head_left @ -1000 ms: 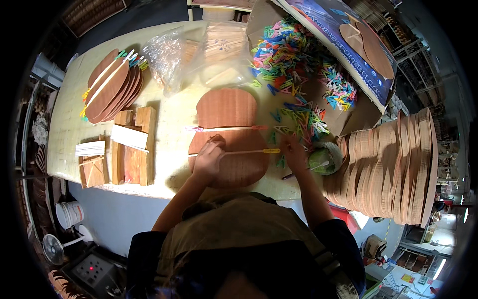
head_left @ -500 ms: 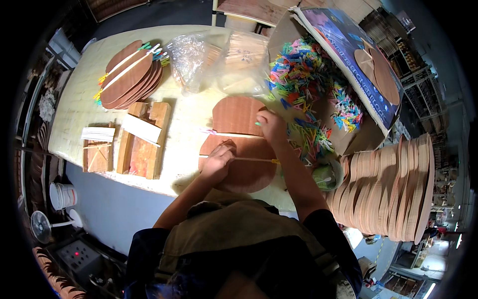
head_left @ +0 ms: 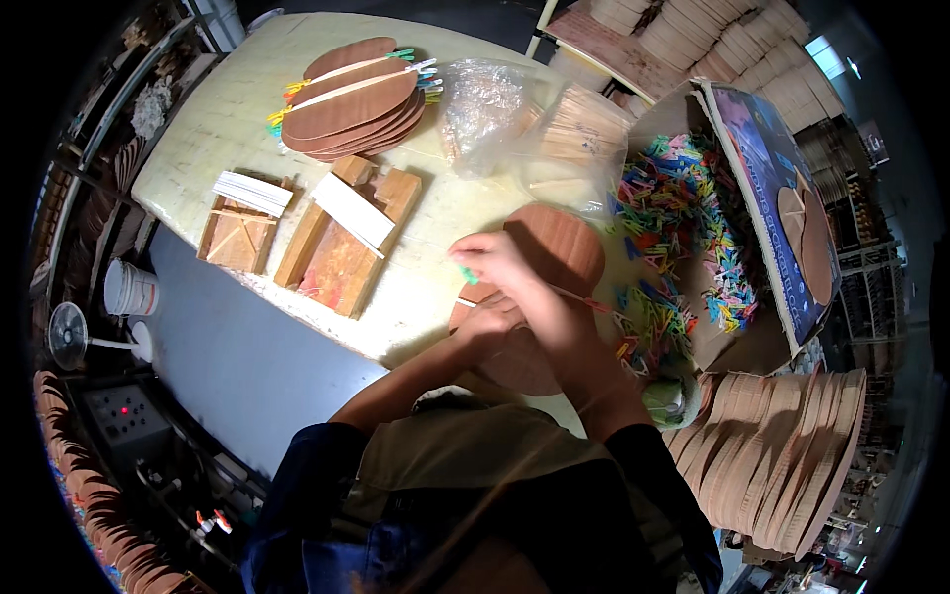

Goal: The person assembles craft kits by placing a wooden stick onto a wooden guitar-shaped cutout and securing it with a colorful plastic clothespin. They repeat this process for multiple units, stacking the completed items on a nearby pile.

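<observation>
In my right hand (head_left: 495,259), a small green clothespin (head_left: 468,275) is pinched between thumb and fingers. The hand crosses over to the left, just above the edge of a thin brown rounded sheet (head_left: 520,366). My left hand (head_left: 487,327) presses down on this sheet with bent fingers; whatever is under the fingertips is hidden. A pale stick end (head_left: 465,302) shows at the sheet's left edge. Beyond it lies a second brown rounded sheet (head_left: 559,246), partly covered by my right forearm. A reddish clothespin (head_left: 596,305) sits at the right end of a stick there.
An open carton (head_left: 772,208) of colorful clothespins (head_left: 683,198) stands at right. Clipped brown sheets (head_left: 351,99) are stacked at far left. Plastic bags (head_left: 584,139) of sticks lie at the back, wooden jigs (head_left: 346,238) at left. A tall sheet stack (head_left: 777,455) stands near right.
The view has shifted, so the table things sit farther right. My right hand has moved from the sheets' right side across to the left edge, carrying the green clothespin. My left hand still presses the sheet.
</observation>
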A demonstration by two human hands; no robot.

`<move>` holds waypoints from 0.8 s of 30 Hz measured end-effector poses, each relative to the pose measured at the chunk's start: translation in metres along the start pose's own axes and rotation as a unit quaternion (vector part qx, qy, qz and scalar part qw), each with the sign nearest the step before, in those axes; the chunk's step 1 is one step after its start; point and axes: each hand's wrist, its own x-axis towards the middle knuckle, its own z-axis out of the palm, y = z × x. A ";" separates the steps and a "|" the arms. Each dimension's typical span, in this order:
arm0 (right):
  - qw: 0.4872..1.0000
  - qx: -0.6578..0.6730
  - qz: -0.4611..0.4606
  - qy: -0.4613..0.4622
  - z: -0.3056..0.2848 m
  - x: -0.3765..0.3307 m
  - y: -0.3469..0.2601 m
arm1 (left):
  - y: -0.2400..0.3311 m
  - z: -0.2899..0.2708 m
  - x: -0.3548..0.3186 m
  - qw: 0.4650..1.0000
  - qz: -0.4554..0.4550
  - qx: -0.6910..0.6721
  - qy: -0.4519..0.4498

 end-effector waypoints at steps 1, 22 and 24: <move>0.999 -0.036 0.022 -0.028 0.013 0.007 0.002 | -0.002 0.004 -0.004 1.000 0.000 0.005 0.014; 0.918 0.097 -0.120 0.365 -0.113 -0.200 0.023 | 0.038 -0.023 -0.082 0.740 -0.490 -0.424 0.180; 0.890 0.117 -0.162 0.409 -0.110 -0.225 0.033 | 0.034 -0.041 -0.085 0.703 -0.491 -0.485 0.173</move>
